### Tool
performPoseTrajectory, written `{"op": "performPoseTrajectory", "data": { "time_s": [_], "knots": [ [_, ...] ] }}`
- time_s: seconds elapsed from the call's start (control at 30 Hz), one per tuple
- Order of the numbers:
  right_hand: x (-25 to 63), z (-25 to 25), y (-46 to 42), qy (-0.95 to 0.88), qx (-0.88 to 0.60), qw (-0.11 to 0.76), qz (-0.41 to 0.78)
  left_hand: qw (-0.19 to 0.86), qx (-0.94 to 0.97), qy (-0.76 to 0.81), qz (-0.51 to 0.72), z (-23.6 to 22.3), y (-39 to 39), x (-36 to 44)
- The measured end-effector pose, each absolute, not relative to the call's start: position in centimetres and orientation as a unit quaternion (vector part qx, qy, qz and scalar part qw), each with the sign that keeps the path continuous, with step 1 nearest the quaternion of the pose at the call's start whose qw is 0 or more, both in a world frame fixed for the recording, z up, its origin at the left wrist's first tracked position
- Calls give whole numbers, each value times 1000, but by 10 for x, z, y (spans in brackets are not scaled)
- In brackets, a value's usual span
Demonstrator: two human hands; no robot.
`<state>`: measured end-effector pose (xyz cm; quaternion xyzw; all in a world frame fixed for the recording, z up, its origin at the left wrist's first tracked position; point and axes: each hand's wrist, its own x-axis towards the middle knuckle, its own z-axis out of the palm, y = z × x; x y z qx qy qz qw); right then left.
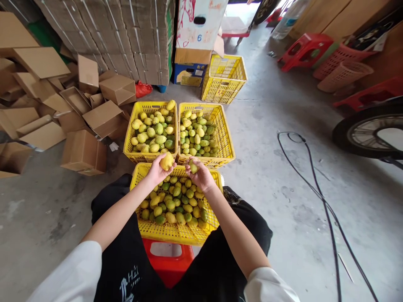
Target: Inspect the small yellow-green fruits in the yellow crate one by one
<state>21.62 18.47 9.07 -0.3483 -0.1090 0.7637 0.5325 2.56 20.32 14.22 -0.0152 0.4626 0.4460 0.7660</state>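
Observation:
My left hand (159,170) is closed around a yellow lemon (166,161), held over the far rim of the near yellow crate (176,235). Beside it, my right hand (201,176) grips a smaller greenish-yellow lemon (193,167). Below both hands, the near crate holds many yellow and green lemons (170,204). Just beyond stand two more crates side by side. The far left crate (150,157) is heaped with lemons, one resting up at its back right corner. In the far right crate (226,132), lemons lie mostly toward the left.
A red stool (170,268) stands under the near crate. Another yellow crate (224,79) sits farther back. Open cardboard boxes (103,117) are piled at left, near stacked cardboard (126,37). A black cable (324,201) and a wheel (371,130) are at right.

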Motion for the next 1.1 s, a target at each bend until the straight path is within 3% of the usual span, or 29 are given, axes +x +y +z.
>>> {"op": "performPoseTrajectory", "data": {
  "time_s": [1.1],
  "knots": [
    [216, 85, 187, -104, -362, 531, 759, 775, 40, 440, 451, 145, 201, 26]
  ]
}}
